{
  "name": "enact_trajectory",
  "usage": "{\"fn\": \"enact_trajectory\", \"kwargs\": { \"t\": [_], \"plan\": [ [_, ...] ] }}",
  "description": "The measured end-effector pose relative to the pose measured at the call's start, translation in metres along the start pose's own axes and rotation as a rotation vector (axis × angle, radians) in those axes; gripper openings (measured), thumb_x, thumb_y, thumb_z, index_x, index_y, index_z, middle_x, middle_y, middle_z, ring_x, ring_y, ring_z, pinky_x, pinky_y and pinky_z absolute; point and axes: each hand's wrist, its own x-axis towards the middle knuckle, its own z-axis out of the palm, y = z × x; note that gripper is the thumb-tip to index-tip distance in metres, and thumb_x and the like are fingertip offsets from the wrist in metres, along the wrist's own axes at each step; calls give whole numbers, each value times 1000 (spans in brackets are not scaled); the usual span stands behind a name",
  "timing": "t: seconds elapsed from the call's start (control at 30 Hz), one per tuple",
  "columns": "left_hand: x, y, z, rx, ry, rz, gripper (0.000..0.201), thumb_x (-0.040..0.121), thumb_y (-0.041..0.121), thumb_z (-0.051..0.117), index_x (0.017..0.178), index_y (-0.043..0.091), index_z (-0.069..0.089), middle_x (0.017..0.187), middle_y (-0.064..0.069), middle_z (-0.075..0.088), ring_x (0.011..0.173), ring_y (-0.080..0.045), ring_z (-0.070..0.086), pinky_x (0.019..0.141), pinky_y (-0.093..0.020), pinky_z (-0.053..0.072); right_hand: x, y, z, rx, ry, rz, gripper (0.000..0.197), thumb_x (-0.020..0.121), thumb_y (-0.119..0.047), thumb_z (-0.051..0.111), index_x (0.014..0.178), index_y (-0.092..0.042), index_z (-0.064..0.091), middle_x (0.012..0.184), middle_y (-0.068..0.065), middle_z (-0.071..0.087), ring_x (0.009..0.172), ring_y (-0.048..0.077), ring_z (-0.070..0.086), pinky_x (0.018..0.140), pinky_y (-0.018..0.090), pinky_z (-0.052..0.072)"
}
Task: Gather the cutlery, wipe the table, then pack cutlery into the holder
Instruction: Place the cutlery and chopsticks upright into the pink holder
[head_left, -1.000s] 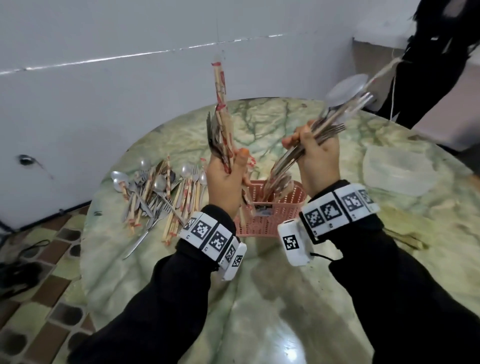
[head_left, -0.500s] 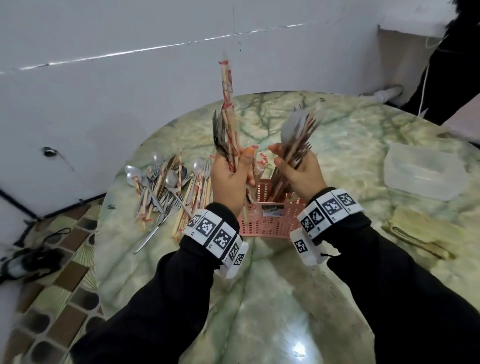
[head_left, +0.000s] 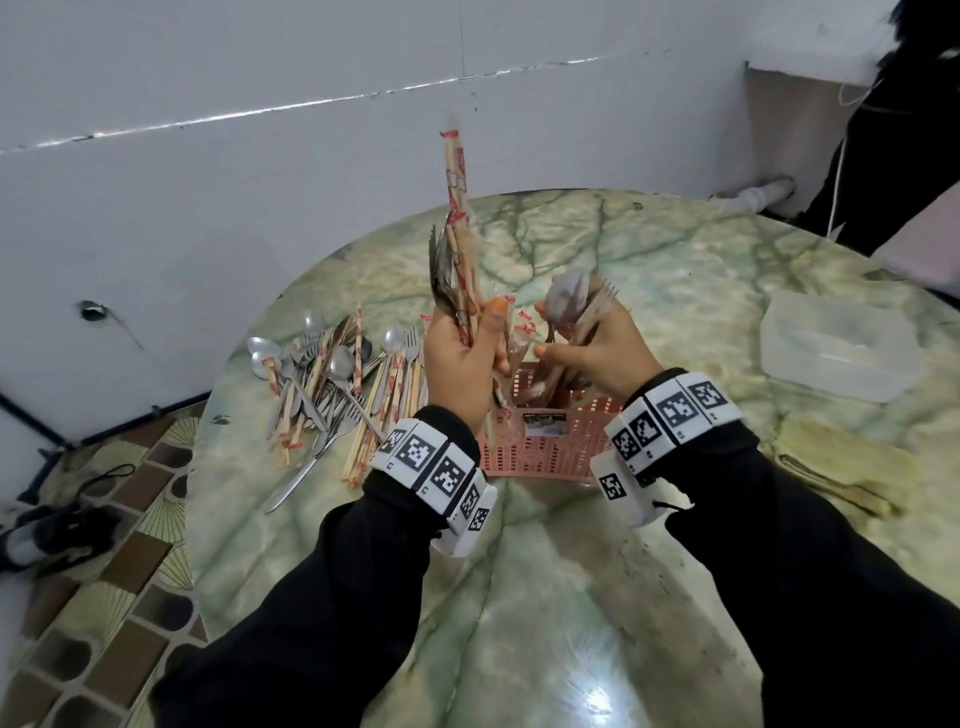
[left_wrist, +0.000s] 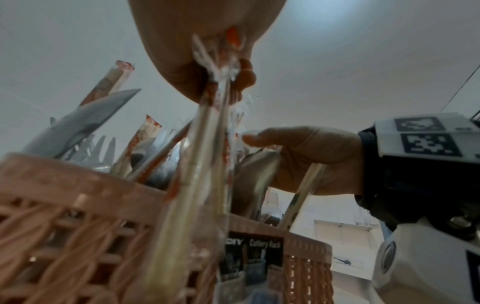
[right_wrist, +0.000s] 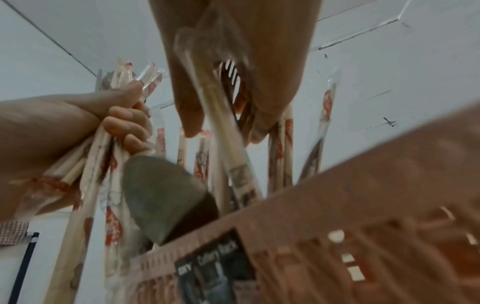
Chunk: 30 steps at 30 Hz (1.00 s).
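My left hand (head_left: 465, 353) grips an upright bundle of wrapped chopsticks and forks (head_left: 456, 244) just left of the pink cutlery holder (head_left: 540, 441). My right hand (head_left: 587, 348) grips a bundle of spoons and forks (head_left: 571, 301), its lower ends inside the holder. In the left wrist view the left hand (left_wrist: 205, 67) holds chopsticks (left_wrist: 197, 164) at the holder's rim (left_wrist: 78, 181). The right wrist view shows the right hand (right_wrist: 233, 61) around utensils (right_wrist: 223, 127) above the holder (right_wrist: 363, 226). A pile of loose cutlery (head_left: 337, 384) lies on the green marble table (head_left: 545, 597) to the left.
A clear plastic container (head_left: 836, 343) sits at the table's right, with a folded yellow-green cloth (head_left: 841, 467) in front of it. A white wall is close behind the table. Tiled floor lies at the left. A person in black (head_left: 904, 130) stands at the far right.
My right hand has swung its bundle from tilted up and right down toward upright over the holder, closer to the left hand. The left hand has stayed in place.
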Motion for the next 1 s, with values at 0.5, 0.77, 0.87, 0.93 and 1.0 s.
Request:
{"fn": "enact_trajectory", "kwargs": {
  "t": [0.5, 0.77, 0.87, 0.93, 1.0],
  "plan": [
    [1, 2, -1, 5, 13, 3, 14, 92, 14, 53, 80, 21, 49, 45, 10, 50, 39, -2, 44, 41, -20, 42, -1, -37, -9, -647, 37, -45, 60, 88, -40, 56, 140, -18, 35, 141, 7, 29, 133, 22, 25, 109, 39, 22],
    [0, 7, -5, 7, 13, -1, 15, 92, 17, 53, 79, 21, 49, 44, 8, 50, 39, -4, 44, 43, -24, 40, -1, -29, -54, -259, -246, 141, 111, 61, -72, 63, 148, -34, 6, 158, -4, 4, 145, 15, 6, 116, 47, 12],
    [0, 9, -8, -5, 33, -5, 11, 92, 17, 53, 82, 20, 48, 45, 9, 50, 39, -4, 44, 40, -21, 40, -11, -10, -82, -43, -329, 274, 144, 32, -45, 85, 149, -28, 3, 154, -6, 14, 140, 5, 11, 114, 32, 16],
    [0, 11, -9, -25, 58, -8, 9, 92, 17, 53, 85, 19, 48, 46, 8, 50, 39, -3, 44, 40, -20, 41, -20, 0, -85, -243, -440, 377, 151, 26, -47, 79, 148, -28, -8, 157, -3, 7, 143, 8, 8, 116, 35, 11],
    [-1, 13, -7, -55, 81, -16, 9, 92, 17, 52, 86, 20, 47, 47, 8, 50, 39, -2, 43, 40, -18, 41, -25, 13, -77, -556, -487, 413, 150, 28, -62, 71, 148, -28, -13, 158, -4, 7, 145, 12, 7, 115, 47, -6]
  ]
}}
